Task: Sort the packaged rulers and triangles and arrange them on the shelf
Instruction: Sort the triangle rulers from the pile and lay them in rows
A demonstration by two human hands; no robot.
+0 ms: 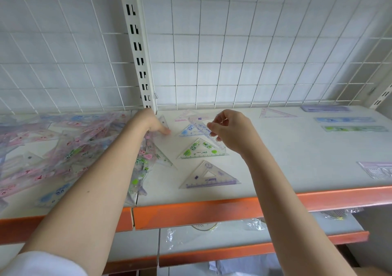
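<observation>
Packaged ruler (pixel 206 132) pinched in right hand (pixel 233 132); left hand (pixel 153 124) fingers hidden; print unreadable.

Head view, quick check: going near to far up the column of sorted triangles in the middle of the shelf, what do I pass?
Purple triangle nearest the shelf edge → green triangle → blue triangle, partly under the clear ruler pinched in the right hand → pink triangle by the back grid.

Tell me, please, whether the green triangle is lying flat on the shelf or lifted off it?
Flat. The green triangle rests on the shelf; neither hand grips it.
</observation>
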